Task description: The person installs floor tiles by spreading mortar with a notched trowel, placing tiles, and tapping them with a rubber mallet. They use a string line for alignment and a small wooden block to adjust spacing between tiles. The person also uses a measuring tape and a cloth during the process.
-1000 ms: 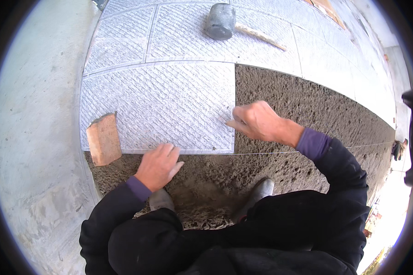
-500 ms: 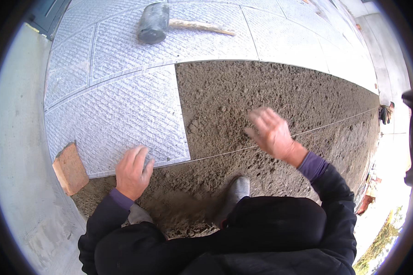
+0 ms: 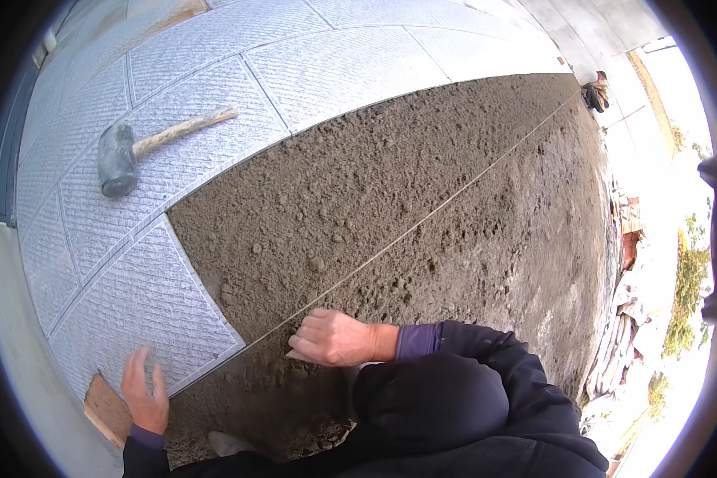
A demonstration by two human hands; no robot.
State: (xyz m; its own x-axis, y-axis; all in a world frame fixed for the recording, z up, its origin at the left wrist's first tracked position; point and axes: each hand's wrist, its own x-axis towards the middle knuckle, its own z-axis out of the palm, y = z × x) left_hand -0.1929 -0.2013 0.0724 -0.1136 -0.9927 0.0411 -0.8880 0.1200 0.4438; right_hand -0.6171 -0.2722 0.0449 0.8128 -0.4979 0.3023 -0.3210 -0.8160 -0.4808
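Laid grey slabs (image 3: 350,64) run from nine to twelve o'clock; the rough brown bed (image 3: 319,183) towards two is uncovered. The edge slab (image 3: 135,299) lies at eight, with the left hand (image 3: 145,394) at its near side, grip spread. Below the string (image 3: 422,220) crossing the bed, the right hand's (image 3: 334,338) grip is pressed together; whether on anything, I cannot tell. A brick piece (image 3: 107,406) overlaps the slab's corner; a mallet (image 3: 118,163) occupies ten.

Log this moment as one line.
left hand: open, at tile edge | right hand: curled, near string | mallet: lying on another tile | brick: beside left hand
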